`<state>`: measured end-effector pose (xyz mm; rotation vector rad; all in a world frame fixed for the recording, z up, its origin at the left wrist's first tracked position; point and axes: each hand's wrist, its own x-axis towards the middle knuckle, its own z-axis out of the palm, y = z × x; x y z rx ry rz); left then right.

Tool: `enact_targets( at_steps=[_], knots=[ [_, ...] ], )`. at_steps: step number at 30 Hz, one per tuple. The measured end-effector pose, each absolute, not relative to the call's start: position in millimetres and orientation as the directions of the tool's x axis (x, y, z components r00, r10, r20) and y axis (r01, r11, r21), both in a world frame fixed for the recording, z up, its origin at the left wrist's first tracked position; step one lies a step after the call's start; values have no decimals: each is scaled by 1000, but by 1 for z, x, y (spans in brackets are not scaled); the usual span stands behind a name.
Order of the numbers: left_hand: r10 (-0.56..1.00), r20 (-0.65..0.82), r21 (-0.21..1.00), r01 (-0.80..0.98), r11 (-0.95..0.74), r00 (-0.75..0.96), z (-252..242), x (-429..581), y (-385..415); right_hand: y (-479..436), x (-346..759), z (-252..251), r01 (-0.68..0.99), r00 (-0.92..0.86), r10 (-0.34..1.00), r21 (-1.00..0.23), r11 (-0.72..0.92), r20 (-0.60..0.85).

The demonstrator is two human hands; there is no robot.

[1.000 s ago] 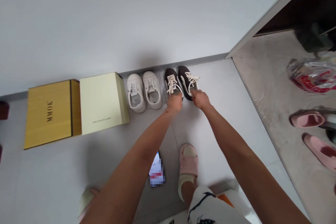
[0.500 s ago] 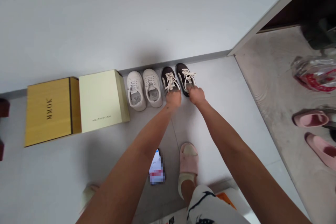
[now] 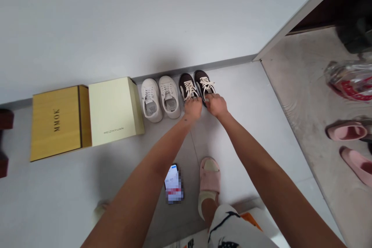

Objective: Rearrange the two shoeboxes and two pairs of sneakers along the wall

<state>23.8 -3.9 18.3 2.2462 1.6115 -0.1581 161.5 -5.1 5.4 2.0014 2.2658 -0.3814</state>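
Note:
A pair of dark brown sneakers with cream laces stands against the wall's skirting. My left hand [image 3: 193, 108] is closed on the heel of the left brown sneaker [image 3: 187, 86]. My right hand [image 3: 216, 105] is closed on the heel of the right brown sneaker [image 3: 202, 81]. The two shoes sit side by side, toes to the wall, almost touching. A pair of white sneakers [image 3: 160, 97] stands just to their left.
A cream shoe box [image 3: 114, 111] and a yellow box [image 3: 56, 123] stand left of the white sneakers. A phone [image 3: 173, 182] lies on the floor by my pink slipper [image 3: 209, 175]. Pink slippers [image 3: 348, 141] and a plastic bag [image 3: 350, 79] lie on the rougher floor at right.
Both hands have pushed the brown sneakers a little further toward the wall and closer together. The boxes and white sneakers have not moved.

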Motion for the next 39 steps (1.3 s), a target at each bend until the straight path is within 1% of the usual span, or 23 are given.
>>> enact_targets(
  at_steps=[6,10,13,15,18,20,22,24,26,28,30,32,33,34,35,36,38,39],
  knots=[
    [867,-187,204,881,-426,462,50,15,-25,-21,163,9,968,-118,990,-233,98,-75],
    [780,-187,201,800,-565,597,80,-28,-66,-48,159,10,942,-125,992,-313,116,-7],
    [701,-176,204,722,-661,691,115,-80,-107,-74,146,12,902,-178,983,-394,177,34],
    [679,-122,203,688,-696,723,144,-119,-136,-92,132,14,858,-232,970,-455,240,73],
    [727,16,194,712,-675,686,183,-177,-174,-115,106,21,777,-308,944,-543,320,116],
    [779,74,167,762,-625,623,199,-214,-198,-128,90,28,719,-356,928,-600,350,114],
    [836,56,140,825,-548,546,203,-249,-222,-139,74,37,660,-393,916,-670,341,79],
    [893,-46,117,891,-440,447,197,-280,-250,-148,61,49,605,-412,911,-755,253,-24],
    [922,-200,92,944,-318,331,186,-307,-280,-156,49,63,562,-445,870,-823,87,-211],
    [902,-361,84,972,-220,235,175,-333,-309,-162,37,80,549,-526,744,-833,-74,-412],
    [852,-491,111,983,-145,181,167,-358,-330,-166,22,94,578,-620,552,-801,-159,-557],
    [815,-563,148,987,-64,137,163,-385,-336,-167,0,106,639,-672,354,-751,-166,-651],
    [816,-570,158,987,-9,99,161,-399,-333,-167,-14,109,674,-672,282,-723,-150,-685],
    [827,-560,164,985,53,49,157,-411,-326,-167,-32,111,710,-655,238,-692,-131,-717],
    [849,-528,166,977,131,-24,152,-423,-315,-166,-53,112,743,-626,227,-659,-118,-746],
    [863,-495,182,960,211,-96,144,-433,-302,-165,-77,113,768,-590,247,-629,-119,-769],
    [870,-426,266,886,381,-247,122,-448,-271,-163,-131,110,784,-514,344,-593,-182,-785],
    [861,-382,327,822,466,-337,107,-454,-256,-162,-160,107,757,-494,404,-609,-237,-770]
  ],
)
